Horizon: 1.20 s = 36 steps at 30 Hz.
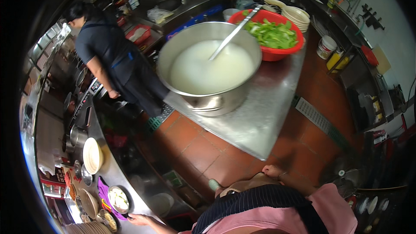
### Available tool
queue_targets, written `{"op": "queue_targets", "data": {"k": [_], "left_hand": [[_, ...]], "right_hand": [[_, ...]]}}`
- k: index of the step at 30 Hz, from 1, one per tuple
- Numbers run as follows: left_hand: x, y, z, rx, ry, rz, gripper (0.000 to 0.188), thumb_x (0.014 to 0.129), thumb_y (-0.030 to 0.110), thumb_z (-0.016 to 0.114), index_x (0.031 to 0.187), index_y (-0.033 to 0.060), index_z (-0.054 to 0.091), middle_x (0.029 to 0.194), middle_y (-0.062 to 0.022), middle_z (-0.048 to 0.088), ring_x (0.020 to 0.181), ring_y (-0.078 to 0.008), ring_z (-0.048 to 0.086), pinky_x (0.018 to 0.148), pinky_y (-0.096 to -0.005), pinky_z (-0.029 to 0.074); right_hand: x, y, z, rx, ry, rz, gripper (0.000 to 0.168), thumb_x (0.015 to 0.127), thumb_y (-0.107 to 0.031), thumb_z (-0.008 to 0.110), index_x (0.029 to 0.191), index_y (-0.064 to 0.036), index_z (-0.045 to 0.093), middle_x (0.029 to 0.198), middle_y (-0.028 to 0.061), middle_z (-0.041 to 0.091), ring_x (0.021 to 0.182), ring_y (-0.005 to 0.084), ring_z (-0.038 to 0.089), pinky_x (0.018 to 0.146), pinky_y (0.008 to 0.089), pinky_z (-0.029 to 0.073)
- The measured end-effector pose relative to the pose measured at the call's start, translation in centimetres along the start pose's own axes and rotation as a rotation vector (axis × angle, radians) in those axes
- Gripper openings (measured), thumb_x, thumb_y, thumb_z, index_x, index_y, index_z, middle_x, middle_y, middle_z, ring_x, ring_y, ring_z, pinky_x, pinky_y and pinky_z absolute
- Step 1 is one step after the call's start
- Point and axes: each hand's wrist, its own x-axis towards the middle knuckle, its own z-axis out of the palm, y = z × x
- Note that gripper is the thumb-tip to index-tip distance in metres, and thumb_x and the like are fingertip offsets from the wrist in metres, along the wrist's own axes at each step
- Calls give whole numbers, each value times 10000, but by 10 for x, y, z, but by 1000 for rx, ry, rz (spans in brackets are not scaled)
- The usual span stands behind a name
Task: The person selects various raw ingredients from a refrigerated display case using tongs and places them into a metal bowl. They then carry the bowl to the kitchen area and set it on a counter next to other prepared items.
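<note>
My left hand (139,219) reaches over the edge of the steel counter at the lower left, its fingertips by the rim of a small metal bowl (119,199) of pale cut pieces; whether it grips the bowl I cannot tell. Under that bowl lies a purple cloth (104,192). My right hand (272,171) hangs by my waist with curled fingers, holding nothing visible. Ahead, a large steel pot (211,104) of milky white liquid stands on a steel table (260,126), with a metal handle (235,34) sticking out. Behind it, a red plastic basin (282,52) holds green leafy vegetables (271,34).
A co-worker (107,48) in dark clothes stands by the stoves at the left. Stacked pale bowls (297,18) stand behind the basin. On the left counter are a cream bowl (92,156) and stacked plates (86,229). A floor drain grate (312,112) crosses the tiles at the right.
</note>
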Motion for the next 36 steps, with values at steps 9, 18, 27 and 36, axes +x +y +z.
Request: {"op": "queue_targets", "data": {"k": [9, 18, 27, 36], "left_hand": [[-391, 281, -87, -868, -958, -49, 290, 897, 283, 464, 1100, 90, 538, 889, 2, 550, 561, -43, 408, 458, -166, 321], [-638, 438, -129, -787, -1494, 342, 338, 916, 312, 426, 1038, 26, 559, 737, -33, 516, 515, -62, 432, 441, -205, 367], [-961, 598, -133, -794, -2064, 845, 289, 900, 250, 431, 989, 28, 594, 928, -147, 606, 839, -237, 587, 744, -318, 451], [-1196, 781, -164, -988, -2268, 1191, 261, 897, 221, 413, 881, 2, 555, 784, -105, 572, 699, -253, 551, 655, -324, 436]], "right_hand": [[-87, 208, -137, 127, 210, 166, 286, 876, -240, 447, 923, -1, 597, 768, 123, 609, 653, 163, 580, 610, 296, 474], [-40, 324, -293, 432, 530, 279, 244, 863, -213, 493, 913, 1, 599, 742, 67, 587, 584, 160, 527, 544, 292, 442], [-89, 479, -325, 695, 450, 759, 194, 768, -155, 548, 858, 7, 606, 721, 108, 603, 655, 190, 566, 562, 307, 450], [-17, 571, -506, 867, 553, 903, 188, 762, -163, 490, 737, 3, 577, 633, 109, 560, 576, 180, 532, 512, 319, 423]]}}
